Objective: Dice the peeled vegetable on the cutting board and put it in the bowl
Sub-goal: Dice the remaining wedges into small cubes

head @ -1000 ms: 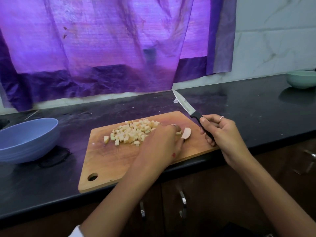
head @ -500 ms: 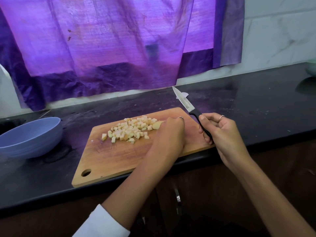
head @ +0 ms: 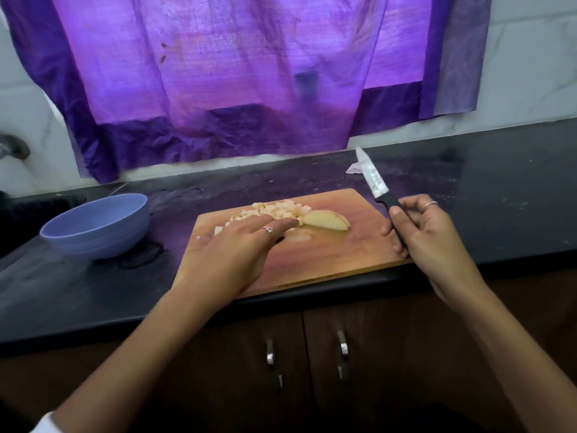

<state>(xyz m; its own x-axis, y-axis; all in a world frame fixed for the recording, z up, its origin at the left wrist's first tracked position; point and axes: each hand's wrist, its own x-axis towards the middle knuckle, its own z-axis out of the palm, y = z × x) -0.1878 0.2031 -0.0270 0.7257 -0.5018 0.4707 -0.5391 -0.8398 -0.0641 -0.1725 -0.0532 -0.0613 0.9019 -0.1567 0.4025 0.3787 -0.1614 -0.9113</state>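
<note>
A wooden cutting board (head: 343, 245) lies at the counter's front edge. On its far side sits a heap of pale diced vegetable cubes (head: 281, 209), and just right of the heap lies an uncut pale wedge (head: 324, 220). My left hand (head: 231, 254) rests flat on the board with fingers spread, fingertips touching the cubes and close to the wedge, holding nothing. My right hand (head: 427, 242) grips the black handle of a small knife (head: 373, 179), blade pointing up and away, off the board's right corner. A blue bowl (head: 96, 226) stands empty to the left of the board.
The black counter (head: 499, 198) runs left to right, with a small white scrap (head: 354, 168) behind the knife. A purple cloth (head: 249, 73) hangs on the wall behind. A tap (head: 14, 148) shows at far left. Cabinet doors with metal handles (head: 342, 354) are below.
My left hand has opened and flattened, sliding left, and the wedge it covered now lies bare beside the cubes. The knife hand has stayed where it was.
</note>
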